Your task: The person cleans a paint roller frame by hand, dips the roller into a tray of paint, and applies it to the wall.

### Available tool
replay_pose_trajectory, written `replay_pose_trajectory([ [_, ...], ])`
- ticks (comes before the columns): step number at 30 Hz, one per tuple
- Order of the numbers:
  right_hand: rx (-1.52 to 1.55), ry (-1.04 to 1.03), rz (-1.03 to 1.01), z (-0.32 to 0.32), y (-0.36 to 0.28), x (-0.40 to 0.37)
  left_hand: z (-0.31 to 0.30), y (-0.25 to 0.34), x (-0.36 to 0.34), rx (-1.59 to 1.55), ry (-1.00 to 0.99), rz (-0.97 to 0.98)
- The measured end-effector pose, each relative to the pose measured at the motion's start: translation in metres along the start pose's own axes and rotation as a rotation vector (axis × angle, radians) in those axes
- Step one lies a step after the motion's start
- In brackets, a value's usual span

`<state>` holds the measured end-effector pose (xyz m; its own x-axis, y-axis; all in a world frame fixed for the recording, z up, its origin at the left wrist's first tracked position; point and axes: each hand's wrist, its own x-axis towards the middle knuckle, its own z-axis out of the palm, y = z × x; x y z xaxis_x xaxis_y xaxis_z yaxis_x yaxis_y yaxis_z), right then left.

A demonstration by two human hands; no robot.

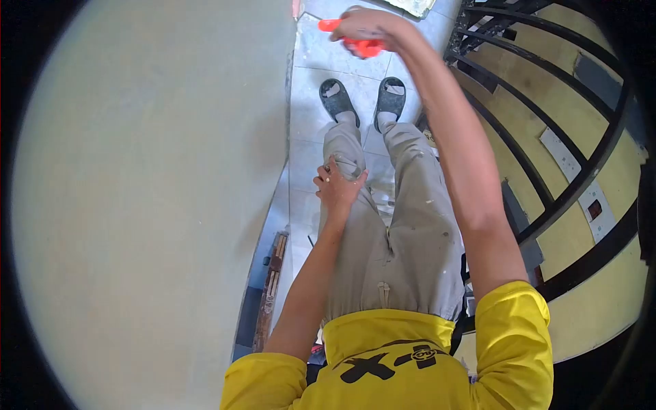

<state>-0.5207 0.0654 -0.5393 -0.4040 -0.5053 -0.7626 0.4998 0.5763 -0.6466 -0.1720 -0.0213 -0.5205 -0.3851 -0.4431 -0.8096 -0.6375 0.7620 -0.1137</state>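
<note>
My right hand (372, 26) reaches far forward beside the wall, closed around a bright orange-red hand tool (364, 48). The tool is smeared by motion and partly covered by the fingers, so its exact kind does not show. One part of it sticks out to the left, towards the wall. Resting on my left knee is my left hand (338, 186), its fingers spread over the grey trousers (417, 253). That hand holds nothing, and whitish specks dot the fingers.
A smooth pale wall (150, 191) fills the left side. Dark curved metal railing (533, 89) runs along the right. My dark slippers (390, 101) stand on light floor tiles (307, 102). A pale panel (413, 5) lies at the far top.
</note>
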Motion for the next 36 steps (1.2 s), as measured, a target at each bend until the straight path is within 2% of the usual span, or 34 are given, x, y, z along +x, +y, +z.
replay_pose_trajectory([
  [3, 0.078, -0.178, 0.181, -0.036, 0.046, 0.037, 0.0, 0.005, -0.002, 0.016, 0.02, 0.005],
  [4, 0.104, -0.216, 0.099, -0.04, 0.036, 0.04, 0.0, 0.005, -0.002, 0.033, 0.025, 0.008],
  [7, 0.142, -0.081, 0.087, -0.009, 0.074, 0.125, 0.001, 0.0, -0.009, 0.004, 0.008, -0.001],
  [8, 0.056, 0.037, 0.085, 0.001, 0.039, 0.073, -0.001, -0.002, -0.004, -0.015, 0.009, -0.005],
  [11, -0.069, -0.029, 0.059, 0.027, 0.056, 0.012, 0.003, -0.006, -0.001, -0.045, -0.001, -0.026],
  [13, 0.187, -0.019, 0.155, 0.039, 0.042, -0.045, 0.005, -0.005, 0.001, -0.029, -0.003, -0.015],
  [17, 0.198, -0.001, 0.13, 0.089, 0.076, -0.003, -0.003, -0.004, -0.003, -0.049, -0.069, -0.019],
  [20, 0.155, 0.01, 0.079, 0.109, 0.075, 0.033, 0.0, -0.007, -0.002, -0.043, -0.073, -0.039],
  [23, -0.089, -0.018, 0.093, 0.104, 0.031, -0.015, 0.003, -0.007, -0.004, -0.06, -0.044, -0.027],
  [27, 0.1, -0.017, 0.178, 0.114, 0.05, -0.021, 0.002, -0.005, -0.003, -0.055, -0.053, -0.024],
  [30, 0.189, -0.1, 0.091, 0.141, 0.102, 0.054, 0.003, -0.005, -0.004, -0.053, -0.053, -0.033],
  [33, 0.034, -0.159, 0.099, 0.128, 0.04, -0.004, 0.005, -0.012, -0.001, -0.047, -0.045, -0.044],
  [36, 0.02, -0.154, 0.17, 0.141, 0.052, -0.015, 0.007, -0.01, -0.001, -0.068, -0.057, -0.033],
])
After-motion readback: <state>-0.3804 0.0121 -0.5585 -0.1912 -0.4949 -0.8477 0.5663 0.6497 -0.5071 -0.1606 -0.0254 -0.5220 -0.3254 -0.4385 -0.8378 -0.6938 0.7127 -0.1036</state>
